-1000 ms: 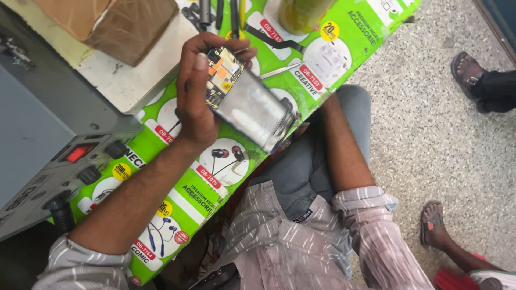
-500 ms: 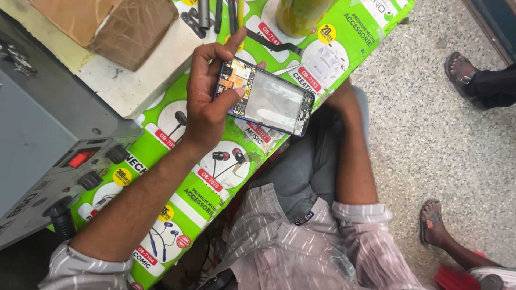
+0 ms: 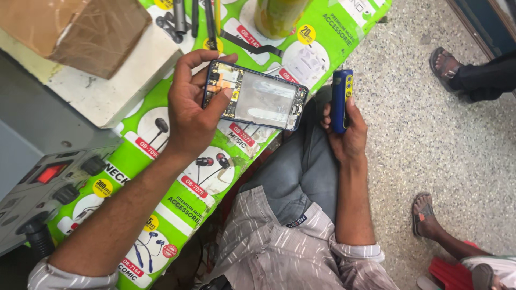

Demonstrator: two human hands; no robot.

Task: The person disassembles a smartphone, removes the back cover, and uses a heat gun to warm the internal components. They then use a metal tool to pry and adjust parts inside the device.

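Blue-framed opened smartphone with bare circuit boards [image 3: 257, 98] is pinched at its end by the left hand [image 3: 192, 110], above the green printed sheet covering the bench [image 3: 177, 198]. Right hand [image 3: 346, 137] curls shut around a blue and yellow handheld tool [image 3: 341, 100] over the lap. Metal tools [image 3: 185, 21], a cardboard box [image 3: 70, 32] and a grey power unit [image 3: 37, 156] lie beyond; speckled floor [image 3: 430, 139] alongside.

Before you, a green poster-covered bench [image 3: 177, 212], brown cardboard box [image 3: 75, 32] at its upper left on a white slab [image 3: 113, 86], grey power unit [image 3: 48, 161] left of it, green can [image 3: 279, 16] and dark tools [image 3: 193, 21] along its top, sandalled feet [image 3: 446, 62] on the floor to its right.
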